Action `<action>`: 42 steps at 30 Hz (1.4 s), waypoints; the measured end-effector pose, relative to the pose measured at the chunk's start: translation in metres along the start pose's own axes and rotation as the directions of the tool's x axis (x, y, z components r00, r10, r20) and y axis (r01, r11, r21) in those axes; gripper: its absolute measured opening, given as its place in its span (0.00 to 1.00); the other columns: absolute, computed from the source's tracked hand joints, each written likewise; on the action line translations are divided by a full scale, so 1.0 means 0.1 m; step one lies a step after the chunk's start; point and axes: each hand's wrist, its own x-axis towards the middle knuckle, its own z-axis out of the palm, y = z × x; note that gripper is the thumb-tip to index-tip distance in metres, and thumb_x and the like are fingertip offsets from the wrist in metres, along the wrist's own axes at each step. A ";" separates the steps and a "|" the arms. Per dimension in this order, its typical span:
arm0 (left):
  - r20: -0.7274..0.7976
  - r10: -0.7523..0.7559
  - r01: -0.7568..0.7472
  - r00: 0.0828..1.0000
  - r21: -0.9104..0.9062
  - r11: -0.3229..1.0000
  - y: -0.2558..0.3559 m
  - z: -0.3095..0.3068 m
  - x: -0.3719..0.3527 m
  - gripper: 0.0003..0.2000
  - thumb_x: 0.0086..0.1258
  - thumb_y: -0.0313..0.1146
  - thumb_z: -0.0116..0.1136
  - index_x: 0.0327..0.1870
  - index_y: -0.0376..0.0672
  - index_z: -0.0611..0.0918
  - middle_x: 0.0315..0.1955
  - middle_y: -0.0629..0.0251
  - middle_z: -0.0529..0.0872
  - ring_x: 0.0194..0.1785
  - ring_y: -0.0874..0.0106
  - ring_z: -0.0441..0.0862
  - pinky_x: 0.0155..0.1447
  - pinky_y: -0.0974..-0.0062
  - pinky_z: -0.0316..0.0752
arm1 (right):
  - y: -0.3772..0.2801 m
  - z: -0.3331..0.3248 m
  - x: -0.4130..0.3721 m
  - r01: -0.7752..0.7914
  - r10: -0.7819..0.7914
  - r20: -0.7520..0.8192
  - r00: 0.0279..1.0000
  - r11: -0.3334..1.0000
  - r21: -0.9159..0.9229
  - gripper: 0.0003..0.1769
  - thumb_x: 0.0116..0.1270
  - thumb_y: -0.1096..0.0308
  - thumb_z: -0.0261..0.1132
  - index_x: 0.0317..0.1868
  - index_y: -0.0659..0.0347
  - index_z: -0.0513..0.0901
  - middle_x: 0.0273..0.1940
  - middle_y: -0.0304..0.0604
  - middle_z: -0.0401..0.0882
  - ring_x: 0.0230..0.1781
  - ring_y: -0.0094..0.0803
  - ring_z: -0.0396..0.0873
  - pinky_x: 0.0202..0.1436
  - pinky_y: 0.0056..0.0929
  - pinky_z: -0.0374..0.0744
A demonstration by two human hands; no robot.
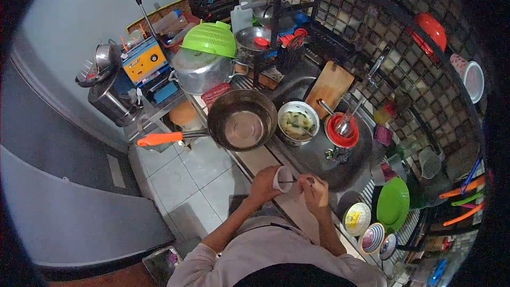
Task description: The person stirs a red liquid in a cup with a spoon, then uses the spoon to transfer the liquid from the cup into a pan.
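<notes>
My left hand (264, 184) holds a small white cup (283, 178) tipped on its side over the edge of the steel sink (319, 162). My right hand (316, 190) is closed on a thin dark utensil (295, 181) whose tip reaches into the cup's mouth. Both hands are close together in front of my body. Just beyond them lie a steel frying pan (242, 121) with an orange handle (159, 138) and a white bowl (298, 122) with food in it.
A red bowl (342, 132) with a ladle sits in the sink, and a wooden cutting board (330, 87) leans behind it. A green colander (210, 39) tops a steel pot (197, 70). To the right lie a green plate (393, 204) and patterned bowls (372, 237). Tiled floor lies to the left.
</notes>
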 end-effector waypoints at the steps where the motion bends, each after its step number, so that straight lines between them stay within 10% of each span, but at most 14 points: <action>1: 0.001 -0.001 0.001 1.000 -0.002 1.000 0.00 -0.01 0.00 0.34 0.34 0.36 0.69 0.48 0.38 0.69 0.38 0.55 0.76 0.43 0.55 0.73 0.46 0.64 0.67 | -0.01 0.00 0.00 -0.022 0.022 -0.012 1.000 0.999 0.038 0.12 0.64 0.71 0.50 0.25 0.69 0.72 0.20 0.43 0.71 0.16 0.25 0.69 0.20 0.23 0.68; 42: 0.073 -0.062 0.067 0.995 -0.066 0.996 -0.11 0.06 0.00 0.34 0.36 0.40 0.68 0.50 0.40 0.69 0.43 0.54 0.75 0.47 0.56 0.72 0.51 0.62 0.66 | 0.10 0.01 -0.02 -0.156 0.152 0.048 0.987 0.982 0.101 0.09 0.62 0.69 0.51 0.30 0.66 0.75 0.26 0.47 0.74 0.23 0.34 0.75 0.28 0.28 0.72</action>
